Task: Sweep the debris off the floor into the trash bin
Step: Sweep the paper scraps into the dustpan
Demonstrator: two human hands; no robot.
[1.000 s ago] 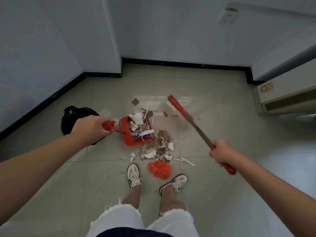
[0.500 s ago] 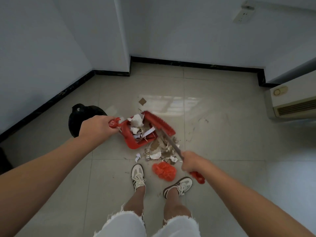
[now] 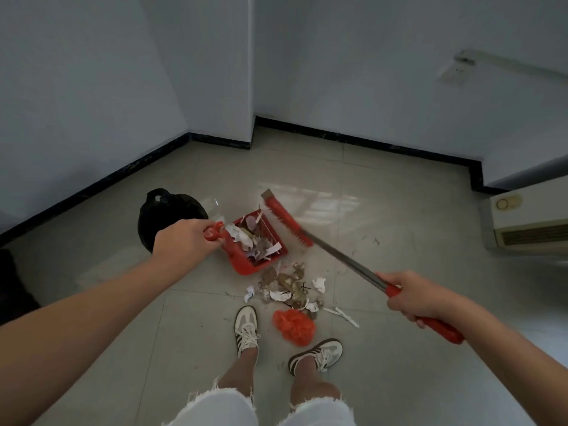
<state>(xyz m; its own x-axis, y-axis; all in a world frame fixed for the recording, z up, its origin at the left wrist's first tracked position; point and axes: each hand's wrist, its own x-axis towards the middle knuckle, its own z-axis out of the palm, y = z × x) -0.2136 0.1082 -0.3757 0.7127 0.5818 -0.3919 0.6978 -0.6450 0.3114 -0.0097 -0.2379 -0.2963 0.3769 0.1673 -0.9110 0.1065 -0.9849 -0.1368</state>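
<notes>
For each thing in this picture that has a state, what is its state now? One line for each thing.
Left hand: closed on the dustpan handle.
Right hand: closed on the broom handle.
Dustpan: partly filled with paper scraps.
Broom: head beside the dustpan's far edge.
Debris pile: on the floor, not yet swept in.
Orange plastic bag: crumpled on the floor, between the shoes.
Trash bin: lined with a black bag.

White walls [image 3: 92, 87] meet a black baseboard [image 3: 362, 141] around the tiled floor's far edge. At the right edge stands a cream unit [image 3: 528, 222] with a vent grille — above it, a wall socket [image 3: 455, 72].
</notes>
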